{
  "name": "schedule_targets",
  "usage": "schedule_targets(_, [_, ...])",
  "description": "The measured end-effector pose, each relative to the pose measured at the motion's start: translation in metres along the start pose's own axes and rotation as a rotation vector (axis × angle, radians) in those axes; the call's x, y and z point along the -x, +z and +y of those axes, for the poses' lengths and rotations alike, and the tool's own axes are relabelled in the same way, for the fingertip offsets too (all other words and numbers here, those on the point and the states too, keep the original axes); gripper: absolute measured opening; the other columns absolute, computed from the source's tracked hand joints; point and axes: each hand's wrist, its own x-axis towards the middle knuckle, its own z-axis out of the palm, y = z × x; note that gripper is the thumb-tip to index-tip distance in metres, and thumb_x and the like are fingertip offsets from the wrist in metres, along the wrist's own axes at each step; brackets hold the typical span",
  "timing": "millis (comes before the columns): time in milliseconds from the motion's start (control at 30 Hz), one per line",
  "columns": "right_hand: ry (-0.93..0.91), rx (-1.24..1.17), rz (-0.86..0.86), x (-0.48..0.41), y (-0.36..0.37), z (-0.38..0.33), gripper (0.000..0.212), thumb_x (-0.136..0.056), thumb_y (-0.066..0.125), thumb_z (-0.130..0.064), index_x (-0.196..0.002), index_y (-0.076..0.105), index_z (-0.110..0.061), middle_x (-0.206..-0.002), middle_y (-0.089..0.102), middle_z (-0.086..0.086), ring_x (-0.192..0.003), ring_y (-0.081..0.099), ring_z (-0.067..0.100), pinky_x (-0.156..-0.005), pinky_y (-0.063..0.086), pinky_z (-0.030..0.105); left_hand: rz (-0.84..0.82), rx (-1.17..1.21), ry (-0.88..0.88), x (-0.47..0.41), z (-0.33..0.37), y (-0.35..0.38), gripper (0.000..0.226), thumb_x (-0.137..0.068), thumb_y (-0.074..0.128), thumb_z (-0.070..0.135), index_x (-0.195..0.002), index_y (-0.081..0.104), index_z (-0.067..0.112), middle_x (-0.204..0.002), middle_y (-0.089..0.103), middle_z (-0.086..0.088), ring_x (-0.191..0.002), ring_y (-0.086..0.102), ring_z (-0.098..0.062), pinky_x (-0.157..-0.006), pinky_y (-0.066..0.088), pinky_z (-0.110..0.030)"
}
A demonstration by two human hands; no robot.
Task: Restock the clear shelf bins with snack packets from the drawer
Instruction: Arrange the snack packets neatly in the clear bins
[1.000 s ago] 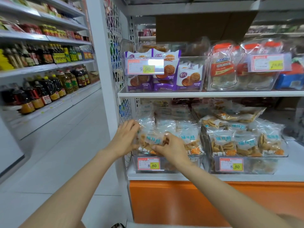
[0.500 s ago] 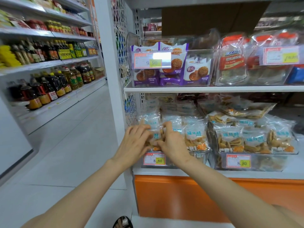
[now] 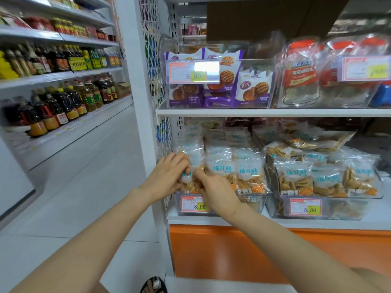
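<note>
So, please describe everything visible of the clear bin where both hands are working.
The clear bin is transparent plastic, standing upright at the left end of the lower shelf. A price tag reading 8.80 sits on its front. Snack packets fill it above the rim. The left hand and right hand grip its front packet.

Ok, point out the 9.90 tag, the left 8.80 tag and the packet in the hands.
9.90 tag (image 3: pixel 195 76): head view, yellow price patch.
left 8.80 tag (image 3: pixel 194 205): head view, its middle.
packet (image 3: pixel 189 182): head view, visible snacks.

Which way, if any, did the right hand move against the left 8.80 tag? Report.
Yes: right hand slid left, now overlapping the left 8.80 tag.
</note>
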Motion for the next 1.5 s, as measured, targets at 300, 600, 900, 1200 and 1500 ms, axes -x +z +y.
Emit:
schedule_targets(300, [-0.026,0.071,-0.064,0.001,0.004,0.001,0.037,-0.089,0.044,0.001,-0.12,0.049,-0.016,-0.089,0.064,0.011,-0.077,0.059,0.03,-0.057,0.031,0.03,-0.049,0.073,-0.016,0.001,0.003,0.0,0.034,-0.069,0.075,0.012,-0.095,0.055,0.018,-0.114,0.048,0.005,-0.107,0.041,-0.017,-0.076,0.022,-0.026])
schedule_targets(600, [-0.169,0.074,0.097,0.019,-0.032,-0.004,0.018,-0.072,0.067,-0.002,-0.086,0.063,-0.012,-0.064,0.061,0.003,-0.047,0.054,0.024,-0.045,0.025,0.022,0.162,0.167,-0.074,0.018,-0.002,-0.009,0.039,-0.065,0.081,0.01,-0.081,0.05,0.027,-0.114,0.054,0.0,-0.107,0.042,-0.015,-0.086,0.037,-0.036])
schedule_targets(900, [0.125,-0.042,0.362,0.033,-0.098,0.052,0.02,-0.085,0.057,-0.011,-0.1,0.071,-0.014,-0.091,0.072,0.002,-0.084,0.064,0.022,-0.075,0.048,0.031,0.25,0.147,0.015,-0.021,0.055,-0.018,0.017,-0.075,0.068,0.029,-0.085,0.055,0.026,-0.12,0.05,-0.003,-0.114,0.035,-0.017,-0.092,0.023,-0.033])
schedule_targets(1200, [0.524,0.217,-0.073,0.017,-0.133,0.197,0.061,-0.08,0.059,-0.006,-0.138,0.048,-0.02,-0.128,0.055,0.018,-0.119,0.05,0.035,-0.099,0.041,0.038,0.022,0.279,0.101,-0.129,0.15,0.006,0.035,-0.087,0.061,0.031,-0.118,0.052,0.018,-0.131,0.041,0.0,-0.122,0.031,-0.018,-0.092,0.02,-0.027])
schedule_targets(1500, [0.29,0.497,0.41,0.024,-0.14,0.231,0.024,-0.071,0.074,-0.015,-0.094,0.075,-0.02,-0.079,0.072,0.011,-0.084,0.06,0.036,-0.071,0.044,0.039,-0.091,0.261,-0.124,-0.183,0.156,0.018,0.042,-0.094,0.051,0.035,-0.13,0.043,0.014,-0.13,0.048,-0.008,-0.122,0.042,-0.026,-0.1,0.032,-0.036])
